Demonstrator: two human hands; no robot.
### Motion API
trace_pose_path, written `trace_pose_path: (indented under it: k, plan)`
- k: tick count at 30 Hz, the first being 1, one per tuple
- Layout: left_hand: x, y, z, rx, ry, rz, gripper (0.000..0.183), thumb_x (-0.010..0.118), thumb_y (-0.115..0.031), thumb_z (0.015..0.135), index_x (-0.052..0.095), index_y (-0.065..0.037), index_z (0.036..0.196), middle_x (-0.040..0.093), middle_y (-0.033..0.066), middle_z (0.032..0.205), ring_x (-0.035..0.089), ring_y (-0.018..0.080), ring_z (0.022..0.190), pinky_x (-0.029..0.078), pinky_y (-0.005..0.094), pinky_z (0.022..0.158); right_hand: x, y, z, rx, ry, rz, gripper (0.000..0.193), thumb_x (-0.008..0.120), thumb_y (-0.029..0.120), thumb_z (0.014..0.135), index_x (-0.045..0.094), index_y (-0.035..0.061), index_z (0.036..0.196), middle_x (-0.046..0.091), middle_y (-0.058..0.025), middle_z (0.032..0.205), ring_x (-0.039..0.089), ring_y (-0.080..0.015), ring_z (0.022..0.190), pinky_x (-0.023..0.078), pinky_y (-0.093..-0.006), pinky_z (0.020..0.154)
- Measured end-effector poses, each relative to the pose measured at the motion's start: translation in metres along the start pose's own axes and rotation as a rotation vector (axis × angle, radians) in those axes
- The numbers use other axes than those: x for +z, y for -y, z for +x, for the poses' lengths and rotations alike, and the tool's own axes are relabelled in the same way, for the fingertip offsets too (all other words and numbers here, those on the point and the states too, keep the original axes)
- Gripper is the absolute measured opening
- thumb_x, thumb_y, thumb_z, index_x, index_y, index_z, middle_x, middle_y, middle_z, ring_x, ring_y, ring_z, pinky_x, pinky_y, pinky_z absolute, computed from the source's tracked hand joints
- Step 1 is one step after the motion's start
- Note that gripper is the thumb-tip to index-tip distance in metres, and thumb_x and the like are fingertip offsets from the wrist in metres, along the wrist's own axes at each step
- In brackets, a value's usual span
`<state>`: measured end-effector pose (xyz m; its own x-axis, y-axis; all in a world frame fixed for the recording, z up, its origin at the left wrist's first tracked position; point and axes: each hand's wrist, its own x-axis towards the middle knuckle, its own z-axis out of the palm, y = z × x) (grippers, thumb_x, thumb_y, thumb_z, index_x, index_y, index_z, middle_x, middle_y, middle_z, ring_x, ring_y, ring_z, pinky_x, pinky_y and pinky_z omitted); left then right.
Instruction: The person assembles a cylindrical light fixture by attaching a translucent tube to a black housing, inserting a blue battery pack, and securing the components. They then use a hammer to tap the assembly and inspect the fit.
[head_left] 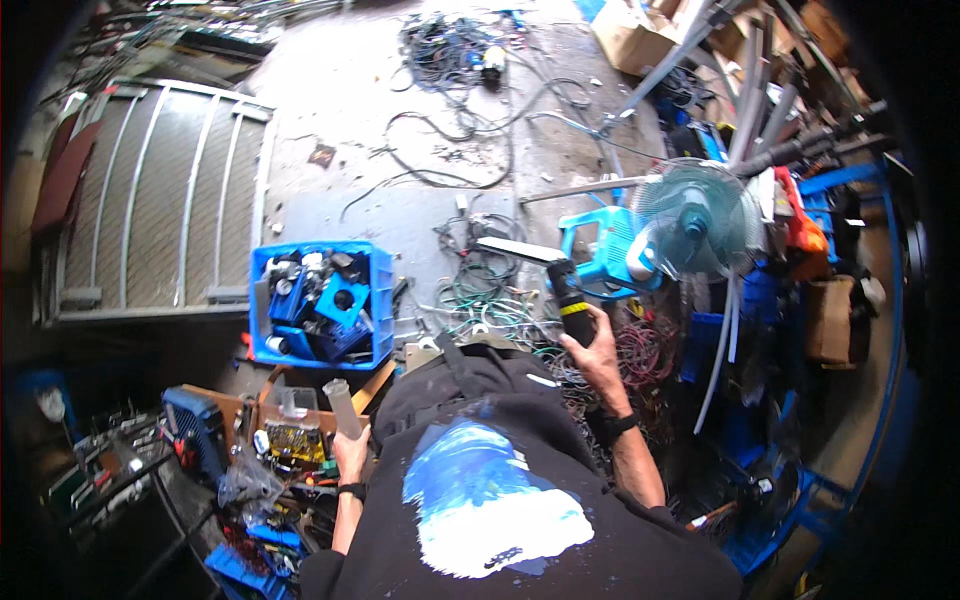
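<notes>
My right hand (598, 358) is wrapped round a black cylinder with a yellow band (572, 305), held upright and slightly tilted. A long pale flat bar (520, 248) reaches left from near its top; I cannot tell whether the two are joined. Low on the left, my left hand (351, 455) grips a whitish, translucent tube (341, 402) by its lower end. A blue crate (384, 300) filled with blue and black parts stands beyond my left hand. Coloured wires (640, 350) lie in a tangle around and behind my right hand.
A light blue plastic stool (608, 240) and a fan with a round grille (696, 218) stand to the right. A metal-framed panel (150, 200) lies at the left. Black cables (440, 55) spread over the far floor. Tools and small parts clutter the lower left.
</notes>
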<state>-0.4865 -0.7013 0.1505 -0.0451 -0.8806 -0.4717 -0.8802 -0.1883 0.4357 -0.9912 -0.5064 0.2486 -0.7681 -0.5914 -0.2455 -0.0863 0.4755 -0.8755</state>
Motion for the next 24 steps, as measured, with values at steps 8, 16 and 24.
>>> trace_pose_path:
  k: [8, 16, 24]
  plan:
    - [-0.026, -0.077, 0.012, -0.045, -0.039, 0.037, 0.057, 0.088, -0.044, 0.083, 0.076, 0.006, 0.105, 0.078, 0.0269, 0.097, 0.077, 0.0405, 0.094, 0.059, 0.0486, 0.083, -0.018, -0.095, -0.013, 0.24, 0.15, -0.308, 0.082, 0.089, 0.028, 0.079, 0.046, 0.0058, 0.146, 0.067, -0.0232, 0.121, 0.069, -0.0346, 0.109, 0.055, -0.0442, 0.095]
    - [-0.025, -0.132, 0.034, 0.007, -0.055, 0.02, 0.064, 0.085, -0.051, 0.084, 0.07, -0.001, 0.122, 0.078, 0.0237, 0.106, 0.075, 0.0428, 0.102, 0.057, 0.0502, 0.09, -0.035, -0.179, -0.036, 0.359, 0.145, -0.384, 0.079, 0.088, 0.027, 0.078, 0.047, 0.0035, 0.141, 0.069, -0.0254, 0.116, 0.072, -0.0355, 0.102, 0.056, -0.0446, 0.09]
    - [-0.019, -0.175, 0.061, 0.05, -0.018, 0.011, 0.056, 0.085, -0.045, 0.086, 0.07, -0.005, 0.122, 0.079, 0.0183, 0.106, 0.074, 0.0394, 0.104, 0.056, 0.0492, 0.091, -0.028, -0.218, -0.052, 0.632, 0.256, -0.329, 0.08, 0.085, 0.031, 0.079, 0.046, 0.0026, 0.143, 0.072, -0.0278, 0.116, 0.072, -0.0408, 0.107, 0.056, -0.0486, 0.093]
